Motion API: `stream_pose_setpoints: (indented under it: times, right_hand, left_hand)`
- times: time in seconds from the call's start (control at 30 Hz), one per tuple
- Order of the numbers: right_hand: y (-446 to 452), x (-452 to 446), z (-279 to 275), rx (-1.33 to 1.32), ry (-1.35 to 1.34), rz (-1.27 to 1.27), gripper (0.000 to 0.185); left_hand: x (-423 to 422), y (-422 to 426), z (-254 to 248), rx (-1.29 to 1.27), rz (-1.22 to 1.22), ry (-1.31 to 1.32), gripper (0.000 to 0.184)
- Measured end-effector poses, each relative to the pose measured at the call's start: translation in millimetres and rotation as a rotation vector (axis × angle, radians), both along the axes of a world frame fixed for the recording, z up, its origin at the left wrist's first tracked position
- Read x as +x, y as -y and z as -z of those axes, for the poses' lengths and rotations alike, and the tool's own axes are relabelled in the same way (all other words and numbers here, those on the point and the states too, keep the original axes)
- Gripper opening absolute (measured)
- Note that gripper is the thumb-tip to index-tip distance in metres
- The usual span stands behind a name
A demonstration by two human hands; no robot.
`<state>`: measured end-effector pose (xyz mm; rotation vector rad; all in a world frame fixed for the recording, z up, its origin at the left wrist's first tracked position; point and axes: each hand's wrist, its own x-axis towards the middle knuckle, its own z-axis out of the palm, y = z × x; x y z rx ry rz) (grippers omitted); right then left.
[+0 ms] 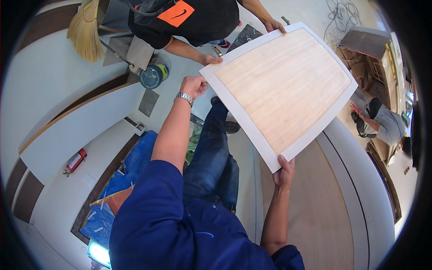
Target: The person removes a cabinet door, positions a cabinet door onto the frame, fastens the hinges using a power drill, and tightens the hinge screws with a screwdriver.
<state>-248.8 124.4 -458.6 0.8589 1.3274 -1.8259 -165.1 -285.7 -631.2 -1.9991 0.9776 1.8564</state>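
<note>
A flat panel (288, 85) with a pale wood-grain face inside a white border is held up between two people, right of the wearer's outstretched leg. The wearer's right hand (283, 172) grips its near corner, thumb laid over the white border and the fingers out of sight beneath. The left hand (194, 87), below a metal watch (185, 97), is curled closed right beside the panel's left corner; whether it pinches the edge or only rests against it cannot be told. Across the far side, a co-worker in a black shirt (198, 22) holds the border with both hands, one near the left corner and one near the far corner, close to what look like metal hinges (218, 51). The panel looks stiff and board-like, probably moderate in weight but broad enough to be awkward for one person, so spread grips near opposite corners should keep it level. The white border seems the better place to take hold, since the wood face could mark or scratch; its smooth surface may slip a little, and the corners look the likeliest to chip. On the right, a larger wood-faced panel (310, 211) lies below in view; contact between the two is unclear. A bucket (152, 77) stands to the left, near a straw broom (87, 35).
</note>
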Motion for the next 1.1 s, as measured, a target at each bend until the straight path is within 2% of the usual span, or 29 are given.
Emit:
stream_pose_setpoints:
  times: [0.3,0.7,0.83,0.93,1.07,1.1]
  right_hand:
    - [-4.4,-1.1,1.4,-0.021,-0.028,0.004,0.065]
    - [2.0,-22.1,-8.4,0.046,-0.159,-0.133,0.063]
    - [3.7,-35.1,-15.2,0.065,-0.243,-0.194,0.06]
    - [13.0,-68.6,-26.9,0.094,-0.266,-0.227,0.06]
    - [28.6,-136.3,-48.3,0.133,-0.347,-0.218,0.048]
    - [32.4,-152.4,-55.0,0.156,-0.375,-0.165,0.045]
  left_hand:
    - [1.3,-18.7,-19.8,0.026,0.091,-0.02,0.008]
    - [23.4,-63.7,-36.4,0.162,0.007,-0.104,0.008]
    - [22.8,-85.8,-44.0,0.237,-0.13,-0.189,0.01]
    - [15.9,-109.3,-65.9,0.282,-0.191,-0.436,0.008]
    - [16.1,-128.7,-84.9,0.257,0.076,-0.483,0.011]
    - [22.0,-132.5,-83.8,0.156,0.234,-0.422,0.013]
